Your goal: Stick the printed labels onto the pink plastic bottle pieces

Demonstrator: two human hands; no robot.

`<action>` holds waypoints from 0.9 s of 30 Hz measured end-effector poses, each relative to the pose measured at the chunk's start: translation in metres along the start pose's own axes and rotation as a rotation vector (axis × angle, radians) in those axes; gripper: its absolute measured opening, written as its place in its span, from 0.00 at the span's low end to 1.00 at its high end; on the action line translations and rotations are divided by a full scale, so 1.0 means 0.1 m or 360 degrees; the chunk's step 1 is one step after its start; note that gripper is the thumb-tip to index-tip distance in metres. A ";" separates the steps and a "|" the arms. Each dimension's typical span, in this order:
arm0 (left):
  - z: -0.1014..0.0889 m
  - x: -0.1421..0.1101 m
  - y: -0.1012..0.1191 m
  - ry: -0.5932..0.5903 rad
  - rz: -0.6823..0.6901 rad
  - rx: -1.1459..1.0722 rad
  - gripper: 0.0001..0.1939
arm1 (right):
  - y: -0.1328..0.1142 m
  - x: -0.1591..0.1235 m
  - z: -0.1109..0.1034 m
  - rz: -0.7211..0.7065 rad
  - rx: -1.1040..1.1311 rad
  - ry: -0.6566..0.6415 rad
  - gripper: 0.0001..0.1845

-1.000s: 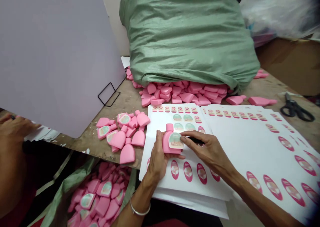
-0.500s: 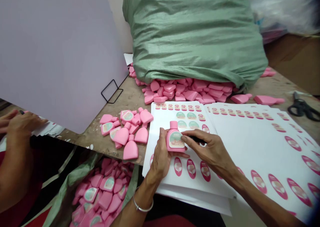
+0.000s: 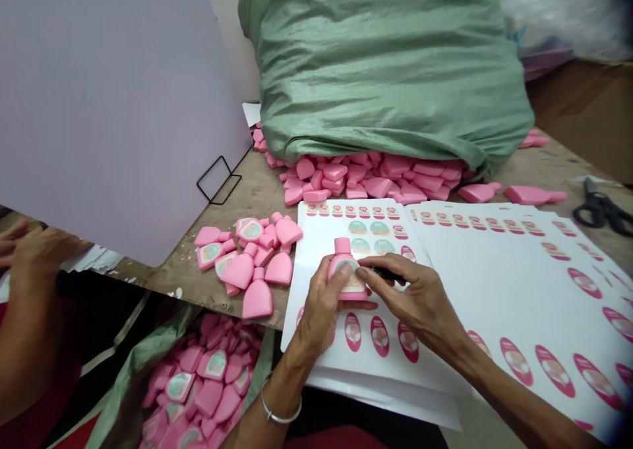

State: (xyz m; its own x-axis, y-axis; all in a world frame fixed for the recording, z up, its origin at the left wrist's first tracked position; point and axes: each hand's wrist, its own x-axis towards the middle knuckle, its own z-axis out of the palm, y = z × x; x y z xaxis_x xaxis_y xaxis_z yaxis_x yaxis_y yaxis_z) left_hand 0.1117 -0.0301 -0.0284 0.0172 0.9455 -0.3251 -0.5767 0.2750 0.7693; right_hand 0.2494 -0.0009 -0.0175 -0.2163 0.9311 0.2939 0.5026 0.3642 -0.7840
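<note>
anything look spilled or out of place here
Possibly: pink bottles lie heaped below the green sack, as if spilled, and white scraps litter the table edge. The bottle in the left hand shows no visible damage.

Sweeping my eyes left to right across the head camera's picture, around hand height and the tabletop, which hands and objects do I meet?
Another person's hand, loose bottles, left hand, held bottle, right hand, scissors.
</note>
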 end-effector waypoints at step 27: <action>-2.03 0.42 1.92 0.0487 0.0827 0.1676 0.21 | -0.10 1.37 0.81 -0.0338 -0.0877 -0.1078 0.59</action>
State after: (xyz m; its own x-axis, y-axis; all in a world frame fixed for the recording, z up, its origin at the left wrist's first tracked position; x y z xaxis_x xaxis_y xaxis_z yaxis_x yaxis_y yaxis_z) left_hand -0.1639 0.0274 -0.0063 -0.2947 0.9440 0.1482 0.4912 0.0167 0.8709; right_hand 0.1465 0.1216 -0.0136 -0.7099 0.6941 -0.1194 0.6884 0.6482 -0.3254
